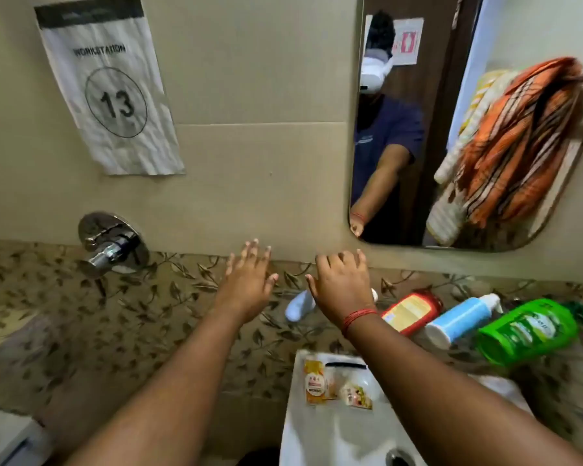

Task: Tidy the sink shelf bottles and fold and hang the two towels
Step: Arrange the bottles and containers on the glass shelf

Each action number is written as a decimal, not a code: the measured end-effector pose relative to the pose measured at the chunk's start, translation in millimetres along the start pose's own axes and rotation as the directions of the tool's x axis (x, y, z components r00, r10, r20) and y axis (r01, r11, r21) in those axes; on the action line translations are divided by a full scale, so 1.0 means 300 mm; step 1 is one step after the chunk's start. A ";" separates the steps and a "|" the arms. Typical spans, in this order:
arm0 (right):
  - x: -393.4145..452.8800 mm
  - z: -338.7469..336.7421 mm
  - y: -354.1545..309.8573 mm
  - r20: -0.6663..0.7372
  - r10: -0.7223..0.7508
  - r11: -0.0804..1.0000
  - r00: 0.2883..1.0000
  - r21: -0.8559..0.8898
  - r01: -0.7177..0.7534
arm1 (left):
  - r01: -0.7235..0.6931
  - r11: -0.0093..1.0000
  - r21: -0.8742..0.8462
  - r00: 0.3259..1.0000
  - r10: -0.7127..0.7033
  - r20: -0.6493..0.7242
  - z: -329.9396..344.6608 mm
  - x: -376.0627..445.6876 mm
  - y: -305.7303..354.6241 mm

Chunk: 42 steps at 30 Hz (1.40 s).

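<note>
1. Bottles lie tipped over on the sink shelf point(552, 375): a white bottle point(298, 306) partly hidden behind the right hand, then a red bottle point(413, 312), a blue and white bottle point(461, 319) and a green bottle point(532, 331), side by side toward the right.
2. Left hand point(248, 280) is held out over the leaf-patterned tile band, fingers straight and spread, grasping nothing.
3. Right hand point(342, 285), with a red thread point(357, 319) round the wrist, is likewise released and flat, hovering in front of the white bottle; whether it touches the bottle I cannot tell.
4. Towels show only in the mirror point(401, 163): an orange striped towel point(519, 139) bunched over a yellow and white towel point(468, 119).
5. Below the right forearm sits the white sink point(317, 438), with 2 small sachets point(337, 385) on its rim.
6. On the wall to the left are a chrome tap valve point(111, 245) and a creased paper sign point(110, 92) marked 13.
</note>
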State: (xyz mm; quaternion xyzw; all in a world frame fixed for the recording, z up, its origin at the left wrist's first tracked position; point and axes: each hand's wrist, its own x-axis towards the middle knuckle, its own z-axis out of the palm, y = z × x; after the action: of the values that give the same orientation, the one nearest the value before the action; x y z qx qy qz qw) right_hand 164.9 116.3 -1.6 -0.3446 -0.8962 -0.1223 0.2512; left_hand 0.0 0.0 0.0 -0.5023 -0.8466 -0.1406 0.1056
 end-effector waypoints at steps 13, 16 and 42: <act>-0.020 0.085 -0.056 0.290 -0.084 0.996 0.953 -0.013 0.091 | -0.071 0.913 -0.402 0.955 0.178 0.237 0.149 0.061 0.021; -0.022 0.104 -0.060 0.249 -0.196 0.976 0.948 -0.047 0.214 | -0.097 0.905 -0.415 0.941 0.219 0.258 0.162 0.069 0.015; 0.088 0.099 -0.009 0.418 0.102 0.772 0.903 0.539 -0.337 | 0.131 0.529 -0.839 0.980 0.059 0.190 0.139 0.112 0.019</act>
State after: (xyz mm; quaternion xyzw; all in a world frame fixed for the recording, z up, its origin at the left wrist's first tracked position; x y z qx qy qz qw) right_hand 135.6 140.6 -12.6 -0.3679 -0.8714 0.2643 0.1886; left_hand -12.5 44.4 -27.7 -0.4838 -0.6881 -0.4858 -0.2376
